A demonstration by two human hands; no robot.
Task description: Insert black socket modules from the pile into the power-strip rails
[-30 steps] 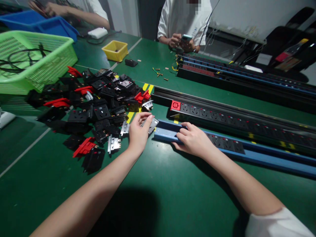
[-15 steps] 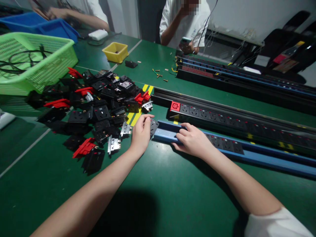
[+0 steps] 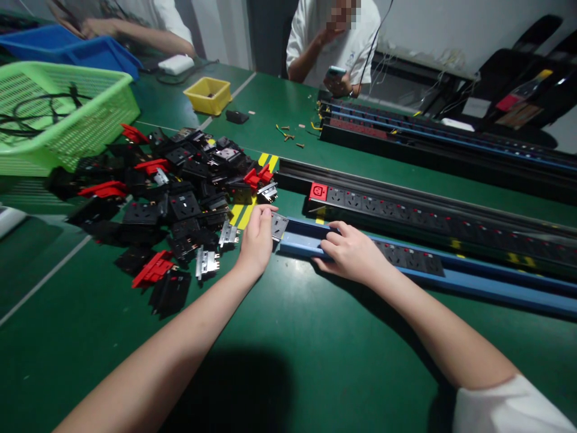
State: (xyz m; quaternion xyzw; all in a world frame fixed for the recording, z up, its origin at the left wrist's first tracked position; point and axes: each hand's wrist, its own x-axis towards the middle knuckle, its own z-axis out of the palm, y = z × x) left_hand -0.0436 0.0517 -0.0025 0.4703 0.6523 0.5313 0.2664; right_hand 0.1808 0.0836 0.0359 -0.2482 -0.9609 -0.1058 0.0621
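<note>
My left hand [image 3: 258, 236] pinches a black socket module [image 3: 280, 225] between thumb and fingers. That module sits at the left end of a blue metal channel [image 3: 300, 241], lying nearly level over its edges. Farther along, my right hand [image 3: 349, 249] is wrapped across the channel, fingers on the far side and thumb along the near side. What lies under its palm is hidden. Just right of it, several black socket modules [image 3: 417, 260] sit in a row inside the channel. Beyond, a black strip [image 3: 387, 210] carries a red socket [image 3: 318, 192] at its left end.
Loose black and red socket modules [image 3: 184, 205] are heaped at left beside a green basket [image 3: 101, 99] holding cables. A yellow bin [image 3: 219, 99] and several screws [image 3: 288, 138] lie farther back. Long strips [image 3: 383, 138] stretch across the far right. Two people sit opposite; one holds a phone [image 3: 337, 73].
The socket module in my left hand has gone from tilted to flatter against the channel's left end. My right hand has stayed almost in place. The view has shifted slightly.
</note>
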